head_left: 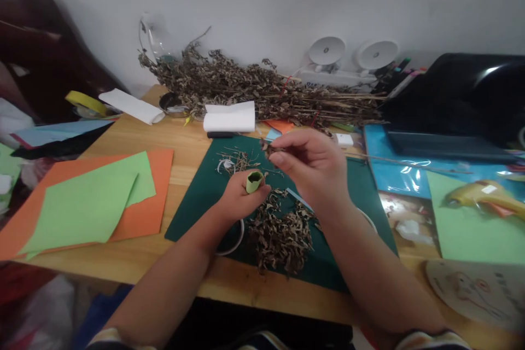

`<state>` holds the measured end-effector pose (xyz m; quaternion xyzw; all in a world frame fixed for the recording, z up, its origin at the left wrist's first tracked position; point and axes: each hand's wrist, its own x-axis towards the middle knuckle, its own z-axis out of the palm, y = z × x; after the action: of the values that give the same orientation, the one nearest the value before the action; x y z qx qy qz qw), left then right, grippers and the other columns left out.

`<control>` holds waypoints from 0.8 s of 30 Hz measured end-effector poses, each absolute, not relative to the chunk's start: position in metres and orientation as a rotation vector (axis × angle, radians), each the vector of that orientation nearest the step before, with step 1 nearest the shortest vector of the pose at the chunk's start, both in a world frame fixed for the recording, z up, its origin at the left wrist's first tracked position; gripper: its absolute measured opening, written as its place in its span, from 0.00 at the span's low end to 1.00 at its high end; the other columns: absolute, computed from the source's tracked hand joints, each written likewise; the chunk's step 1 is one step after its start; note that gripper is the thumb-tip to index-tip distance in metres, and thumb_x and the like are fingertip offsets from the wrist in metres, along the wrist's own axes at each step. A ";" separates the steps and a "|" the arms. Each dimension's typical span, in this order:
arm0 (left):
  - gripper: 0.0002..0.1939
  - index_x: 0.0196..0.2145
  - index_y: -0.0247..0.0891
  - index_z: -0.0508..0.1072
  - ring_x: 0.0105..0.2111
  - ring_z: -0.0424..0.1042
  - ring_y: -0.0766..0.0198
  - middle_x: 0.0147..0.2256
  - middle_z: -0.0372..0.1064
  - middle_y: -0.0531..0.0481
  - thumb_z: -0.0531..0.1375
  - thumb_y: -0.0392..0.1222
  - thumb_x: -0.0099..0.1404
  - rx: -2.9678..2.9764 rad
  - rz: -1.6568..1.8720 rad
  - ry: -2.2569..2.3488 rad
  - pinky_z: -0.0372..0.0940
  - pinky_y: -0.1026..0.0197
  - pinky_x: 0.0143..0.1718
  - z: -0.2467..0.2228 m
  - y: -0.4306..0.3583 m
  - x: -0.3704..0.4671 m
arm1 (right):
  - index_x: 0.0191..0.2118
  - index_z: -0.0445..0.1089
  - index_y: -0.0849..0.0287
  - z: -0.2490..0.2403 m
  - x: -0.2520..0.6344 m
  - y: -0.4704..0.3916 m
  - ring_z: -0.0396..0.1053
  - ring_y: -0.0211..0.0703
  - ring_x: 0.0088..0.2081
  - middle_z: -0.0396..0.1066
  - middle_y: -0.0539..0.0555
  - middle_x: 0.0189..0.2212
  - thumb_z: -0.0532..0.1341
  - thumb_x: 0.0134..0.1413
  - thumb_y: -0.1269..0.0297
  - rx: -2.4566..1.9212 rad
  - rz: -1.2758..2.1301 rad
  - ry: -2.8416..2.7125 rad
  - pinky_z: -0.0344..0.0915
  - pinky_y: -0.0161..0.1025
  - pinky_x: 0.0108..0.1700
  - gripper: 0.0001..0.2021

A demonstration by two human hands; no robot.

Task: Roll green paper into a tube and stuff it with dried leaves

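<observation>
Above the mat [192, 205], the left hand [240, 195] is wrapped around a green tube [253, 186], mouth up; the right hand [318, 169] pinches dry leaf [269, 149] near it. Squeezing harder could crumple the tube or crumble the brittle leaf, scattering bits.

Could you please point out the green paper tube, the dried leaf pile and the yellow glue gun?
Green paper tube [253, 186], head view: outer wall below its opening.
Dried leaf pile [283, 236], head view: its middle.
Yellow glue gun [484, 194], head view: its body.
</observation>
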<state>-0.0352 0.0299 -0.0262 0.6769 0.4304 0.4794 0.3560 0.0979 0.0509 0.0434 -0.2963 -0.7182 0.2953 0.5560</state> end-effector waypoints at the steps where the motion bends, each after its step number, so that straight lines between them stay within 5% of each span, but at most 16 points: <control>1: 0.12 0.16 0.37 0.57 0.16 0.53 0.72 0.14 0.54 0.58 0.53 0.40 0.53 1.769 1.245 1.110 0.51 0.67 0.18 -0.026 0.030 -0.035 | 0.29 0.67 0.57 0.042 0.092 0.050 0.65 0.33 0.24 0.69 0.47 0.24 0.62 0.44 0.68 -0.685 0.709 -1.699 0.63 0.30 0.23 0.03; 24: 0.17 0.12 0.36 0.53 0.16 0.52 0.72 0.13 0.50 0.56 0.51 0.44 0.54 1.859 1.286 1.085 0.51 0.67 0.18 -0.028 0.032 -0.036 | 0.27 0.63 0.58 0.037 0.095 0.058 0.68 0.36 0.32 0.70 0.50 0.25 0.59 0.46 0.71 -0.409 0.417 -2.108 0.65 0.35 0.35 0.03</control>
<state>-0.0356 0.0318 -0.0275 0.7046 0.4111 0.4872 0.3118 0.0953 0.0576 0.0371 -0.1661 -0.8562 0.1694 0.4590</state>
